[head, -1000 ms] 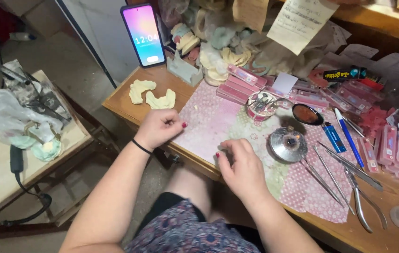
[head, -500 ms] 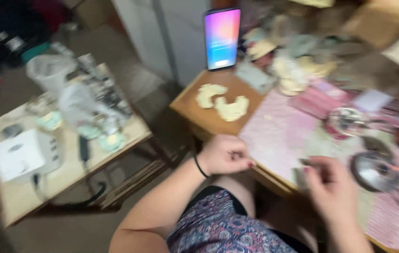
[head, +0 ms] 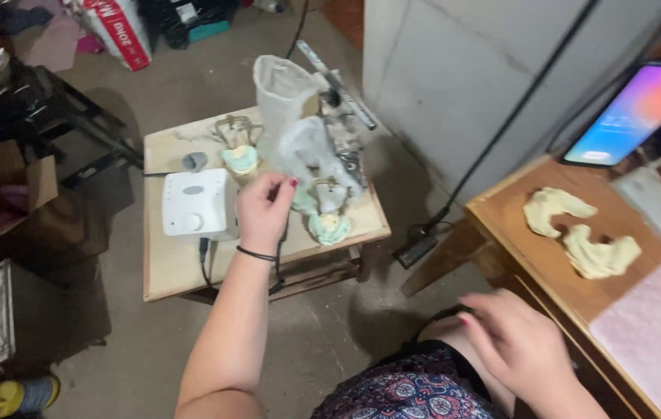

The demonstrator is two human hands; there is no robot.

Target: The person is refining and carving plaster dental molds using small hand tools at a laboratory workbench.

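Note:
My left hand [head: 264,211] reaches out over a small wooden side table [head: 171,268]. Its curled fingertips meet a crumpled clear plastic bag [head: 290,116], beside a metal-framed pale green dental cast [head: 329,226]. I cannot tell whether the fingers pinch anything. Left of the hand stands a white control box [head: 197,203], and a second green cast [head: 240,159] lies behind it. A black band circles that wrist. My right hand [head: 520,343] hovers empty over my lap, fingers spread, near the edge of the wooden worktable [head: 501,213].
Two cream dental casts [head: 551,208] [head: 598,252] lie on the worktable beside a pink mat [head: 656,334] and a propped, lit phone [head: 633,116]. A black adapter and cable [head: 416,248] lie on the concrete floor between the tables. A cardboard box [head: 5,186] and a black stand [head: 43,101] sit at the left.
The view has swung left, from the worktable to the side table. My left hand left the worktable edge and reached across to the bag. My right hand drew back over my lap.

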